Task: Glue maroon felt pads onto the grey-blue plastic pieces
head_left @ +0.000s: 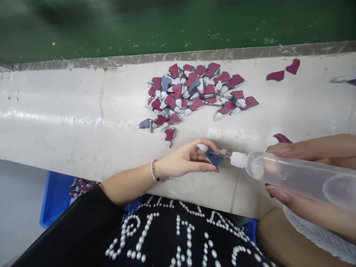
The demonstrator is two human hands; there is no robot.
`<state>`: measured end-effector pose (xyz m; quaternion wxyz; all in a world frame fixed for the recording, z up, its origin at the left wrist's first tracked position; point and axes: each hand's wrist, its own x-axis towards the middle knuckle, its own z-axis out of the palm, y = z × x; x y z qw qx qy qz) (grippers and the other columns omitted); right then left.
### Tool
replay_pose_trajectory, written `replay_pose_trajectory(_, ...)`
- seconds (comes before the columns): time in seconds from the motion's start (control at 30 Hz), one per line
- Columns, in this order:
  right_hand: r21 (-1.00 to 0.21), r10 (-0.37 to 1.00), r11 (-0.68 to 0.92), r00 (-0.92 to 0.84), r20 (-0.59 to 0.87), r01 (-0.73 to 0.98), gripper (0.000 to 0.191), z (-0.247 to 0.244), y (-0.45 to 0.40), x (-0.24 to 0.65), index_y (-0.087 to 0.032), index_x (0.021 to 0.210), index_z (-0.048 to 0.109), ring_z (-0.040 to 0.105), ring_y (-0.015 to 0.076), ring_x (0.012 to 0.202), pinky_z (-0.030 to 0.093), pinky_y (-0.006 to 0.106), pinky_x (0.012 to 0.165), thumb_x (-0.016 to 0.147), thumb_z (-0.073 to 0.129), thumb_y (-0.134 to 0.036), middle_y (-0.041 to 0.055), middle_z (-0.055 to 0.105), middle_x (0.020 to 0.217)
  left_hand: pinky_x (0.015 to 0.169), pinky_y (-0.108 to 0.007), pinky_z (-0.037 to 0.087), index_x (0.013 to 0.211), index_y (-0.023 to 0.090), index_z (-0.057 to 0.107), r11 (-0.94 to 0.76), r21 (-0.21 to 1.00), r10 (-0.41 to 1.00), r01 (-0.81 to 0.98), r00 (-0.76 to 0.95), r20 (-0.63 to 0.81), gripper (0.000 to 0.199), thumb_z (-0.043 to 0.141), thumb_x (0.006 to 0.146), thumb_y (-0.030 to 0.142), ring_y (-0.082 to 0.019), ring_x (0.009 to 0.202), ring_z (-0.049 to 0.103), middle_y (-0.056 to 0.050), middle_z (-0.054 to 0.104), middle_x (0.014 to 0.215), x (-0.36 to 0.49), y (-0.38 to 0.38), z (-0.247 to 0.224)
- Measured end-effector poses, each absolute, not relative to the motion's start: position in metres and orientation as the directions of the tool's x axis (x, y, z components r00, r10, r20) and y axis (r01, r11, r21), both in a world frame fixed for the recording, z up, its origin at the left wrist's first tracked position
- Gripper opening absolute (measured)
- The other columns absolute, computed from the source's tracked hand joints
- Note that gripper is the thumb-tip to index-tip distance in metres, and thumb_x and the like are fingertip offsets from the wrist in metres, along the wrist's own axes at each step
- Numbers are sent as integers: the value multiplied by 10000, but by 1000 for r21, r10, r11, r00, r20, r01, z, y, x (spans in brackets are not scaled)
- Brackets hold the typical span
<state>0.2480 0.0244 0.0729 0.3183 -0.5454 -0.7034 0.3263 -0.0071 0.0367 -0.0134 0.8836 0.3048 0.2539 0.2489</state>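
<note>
My left hand (185, 159), a bracelet at its wrist, pinches a small dark blue-grey piece (214, 158) with pale tabs between thumb and fingers. A translucent squeeze bottle (294, 176) with a white cap (238, 160) lies in the grip of my right hand (319, 148). Its thin metal nozzle reaches over the piece's face; whether it touches cannot be made out. Beyond my left hand lies a loose pile of similar pieces (178, 91), mostly maroon-faced with pale tabs, a few blue-grey.
Flat maroon pieces (275, 76) lie on the white tabletop (69, 111) at far right, another (282, 138) beside my right hand. A green panel (167, 26) borders the back. Below the left table edge stands a blue bin (55, 200) holding many maroon and white pieces.
</note>
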Motion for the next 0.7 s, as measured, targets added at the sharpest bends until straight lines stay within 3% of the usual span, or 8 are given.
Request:
replay_pose_trajectory(0.13,-856,976,152,-210,52,494,254,75,20,238,-291,943,617,601,160,543,463,279,384,809,795,-415,16,648,787,941,-304,540,1118,182,567,696,663,578,-275,762,-291,334,768,852,158,-115,968,702,-88,684,1238,-6,37,-11)
replay_pose_trajectory(0.33,-767,971,197,-229,67,611,232,82,20,224,-296,914,580,620,158,538,483,257,380,848,751,-439,-9,642,739,912,-298,540,1124,168,560,709,666,554,-232,767,-323,353,760,839,106,-107,884,707,-2,702,937,-5,40,-10)
replay_pose_trajectory(0.5,-737,975,198,-204,83,647,244,81,20,223,-289,902,578,634,163,570,485,259,386,845,735,-467,-13,645,751,883,-260,539,1133,167,550,711,663,548,-234,774,-315,349,749,854,103,-91,881,710,6,702,918,-5,39,-9)
replay_pose_trajectory(0.7,-722,969,224,-231,91,654,237,78,20,221,-290,880,562,603,154,586,466,271,397,870,706,-479,-19,632,776,877,-292,556,1114,173,547,703,677,549,-217,770,-324,344,752,845,111,-104,845,708,12,695,895,-5,41,-8)
